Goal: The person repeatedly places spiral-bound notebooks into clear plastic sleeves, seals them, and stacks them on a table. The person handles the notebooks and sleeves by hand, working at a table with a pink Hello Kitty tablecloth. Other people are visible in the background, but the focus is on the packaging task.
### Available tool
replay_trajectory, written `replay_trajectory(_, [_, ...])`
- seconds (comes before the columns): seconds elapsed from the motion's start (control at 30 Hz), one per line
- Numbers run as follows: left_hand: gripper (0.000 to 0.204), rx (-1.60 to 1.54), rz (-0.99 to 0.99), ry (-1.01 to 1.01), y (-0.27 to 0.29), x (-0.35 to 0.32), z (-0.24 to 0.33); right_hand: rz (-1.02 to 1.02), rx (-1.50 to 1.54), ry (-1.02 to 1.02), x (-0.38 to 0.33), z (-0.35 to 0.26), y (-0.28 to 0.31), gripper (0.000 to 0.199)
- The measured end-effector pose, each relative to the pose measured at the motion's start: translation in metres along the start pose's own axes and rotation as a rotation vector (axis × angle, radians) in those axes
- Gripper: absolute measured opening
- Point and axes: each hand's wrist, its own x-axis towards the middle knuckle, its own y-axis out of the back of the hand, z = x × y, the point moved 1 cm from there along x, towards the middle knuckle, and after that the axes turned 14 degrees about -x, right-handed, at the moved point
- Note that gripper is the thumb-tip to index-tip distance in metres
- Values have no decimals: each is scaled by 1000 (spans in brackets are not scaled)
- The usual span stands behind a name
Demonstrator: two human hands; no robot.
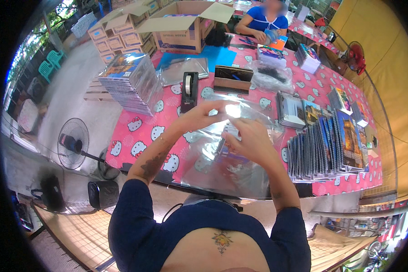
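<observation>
Over the middle of the table, my left hand [209,113] pinches the upper part of a clear plastic bag [233,174], where the film glares brightly. My right hand [249,139] is closed on the same bag just to the right, its fingers curled close to the left fingertips. Something with a dark edge and pale printing shows through the film between my hands, but glare hides what it is. Right of my hands stands a fanned row of spiral notebooks [319,149]. A black tape dispenser [189,93] with a clear roll sits beyond my left forearm.
A tall stack of wrapped notebooks [129,86] stands at the left edge of the pink patterned table [136,129]. An open brown box [233,79], a large carton [179,34] and more notebook stacks [290,110] lie beyond. A person [265,25] sits across. A fan [72,143] stands left.
</observation>
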Motion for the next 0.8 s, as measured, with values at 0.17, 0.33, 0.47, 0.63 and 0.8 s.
replay_trajectory(0.17, [22, 275, -142, -305, 10, 11, 15, -162, 1, -151, 14, 50, 21, 36])
replay_trajectory(0.33, [15, 286, -124, -262, -2, 23, 26, -269, -10, -36, 15, 126, 17, 29])
replay_trajectory(0.47, [15, 359, -111, -254, -14, 30, 26, 280, 466, -286, 21, 116, 44, 35])
replay_trajectory(0.63, [15, 330, -73, -180, -20, 28, 24, 93, 121, 94, -18, 107, 43, 27])
replay_trajectory(0.8, [15, 289, -39, -154, -26, 30, 17, 117, 113, 127, -32, 94, 24, 17])
